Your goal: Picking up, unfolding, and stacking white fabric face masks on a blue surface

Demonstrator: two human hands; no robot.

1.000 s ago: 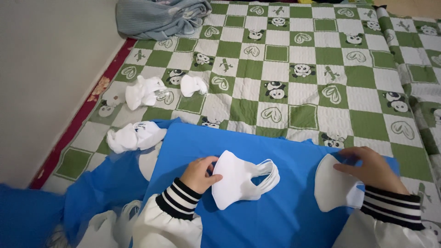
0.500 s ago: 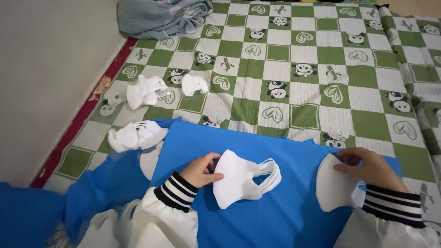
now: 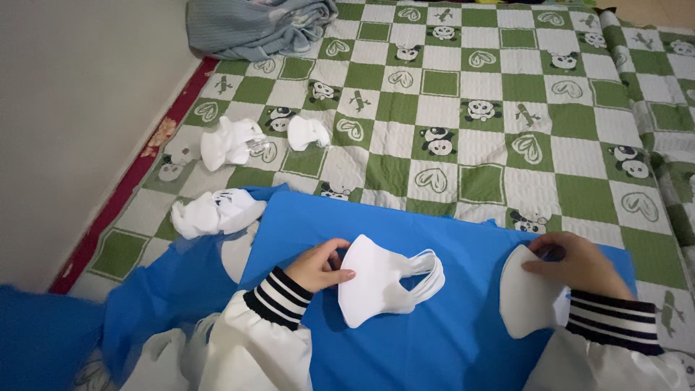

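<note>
My left hand (image 3: 316, 266) pinches a white folded fabric mask with ear loops (image 3: 380, 282); my right hand (image 3: 575, 264) grips a second white fabric mask (image 3: 527, 302), both on blue sheet (image 3: 449, 340).

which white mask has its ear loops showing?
The folded mask under the left hand, mid blue sheet; loops fan out rightward. The right hand's mask shows none.

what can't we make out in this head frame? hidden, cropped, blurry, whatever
Head view only:
- White mask under the right hand: its ear loops are hidden by the hand and sleeve.
- Left hand on the folded white mask: fingertips hidden behind the mask's edge.
- Grey cloth: cut off by the top edge.
- White pieces at bottom left: veiled by blue fabric, kind unclear.
</note>
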